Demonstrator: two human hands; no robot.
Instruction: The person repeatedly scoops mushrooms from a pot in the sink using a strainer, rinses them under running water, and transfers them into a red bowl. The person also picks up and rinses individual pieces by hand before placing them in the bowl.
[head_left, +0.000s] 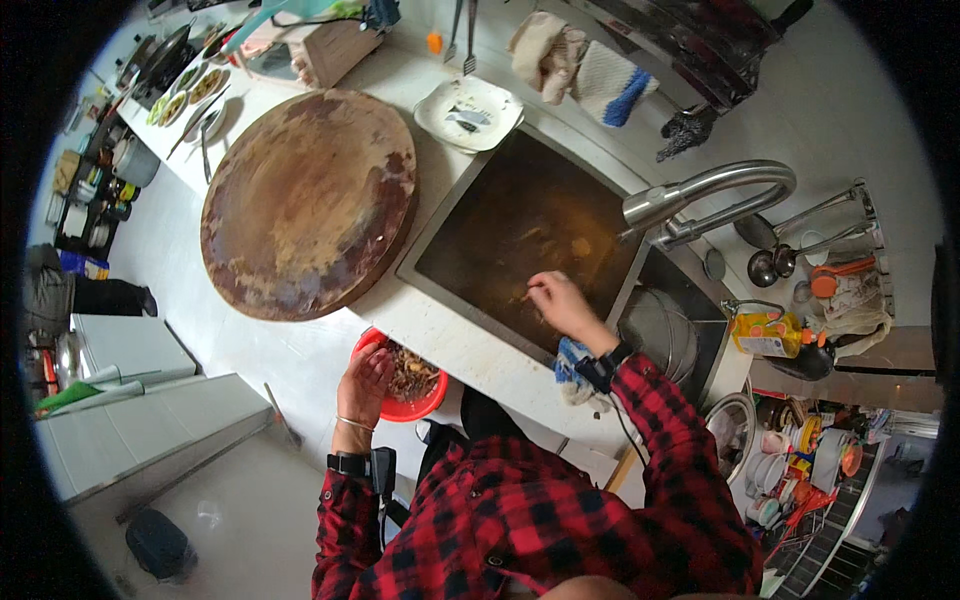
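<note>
My right hand (561, 306) is over the sink (444, 301), its fingertips drawn together near the murky brown water (499, 225). Small brown bits float in that water, one by the fingertips; whether they pinch it I cannot tell. Cupped and seemingly bare of any object, my left hand (365, 382) hovers over the edge of a red plastic basin (416, 411). Wet brown scraps (411, 377) lie inside the basin, partly hidden by that hand. Below my right wrist, a blue-and-white cloth (574, 369) hangs on the counter's front edge.
A thick round wooden chopping block (307, 202) overhangs the counter left of the sink. Behind the sink stands a white fish-patterned dish (471, 114). The steel faucet (712, 199) arches over the sink's right side, near a wire strainer (656, 337). Dishes of food (206, 86) stand far left.
</note>
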